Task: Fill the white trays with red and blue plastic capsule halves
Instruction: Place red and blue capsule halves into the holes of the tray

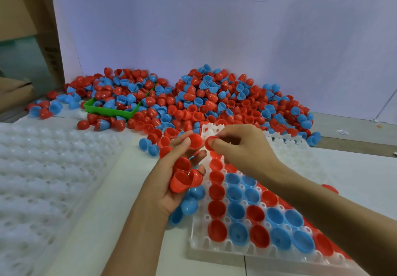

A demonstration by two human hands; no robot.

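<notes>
Our left hand (171, 179) cups several red halves (182, 177); our right hand (242, 149) pinches one red half (211, 141) above the white tray (217, 246), just past its filled rows. Best to seat it open side up in the next empty pocket, pressing lightly. The loose pile (214, 101) lies behind on the surface (120, 232).
</notes>
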